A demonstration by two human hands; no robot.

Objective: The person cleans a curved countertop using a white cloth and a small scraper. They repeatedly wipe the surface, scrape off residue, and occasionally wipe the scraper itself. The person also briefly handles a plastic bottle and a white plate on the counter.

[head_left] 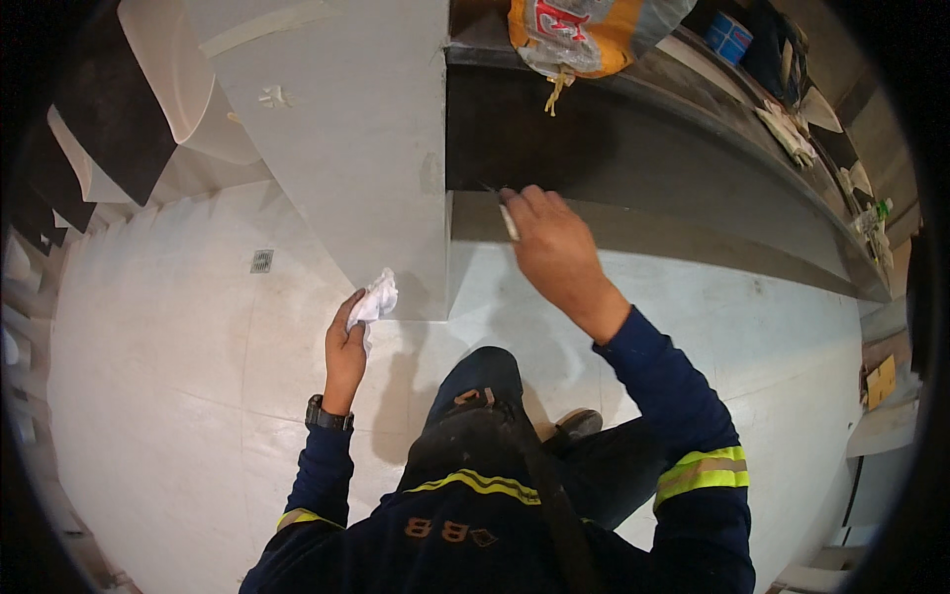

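1. Desk (643, 163): dark, broad, smooth front.
2. Bag (594, 40): crinkled plastic, overhanging the desk's front edge near its left corner.
3. Cloth (374, 300): white, crumpled, below that corner; left grip (344, 346) closed on it. Should be light and soft; pinch a bunched fold.
4. Tool (510, 224): slim, pale-handled, at the front's lower left corner; right grip (556, 247) closed round it. Likely light, stiff; hold the handle. Tip too small to identify.
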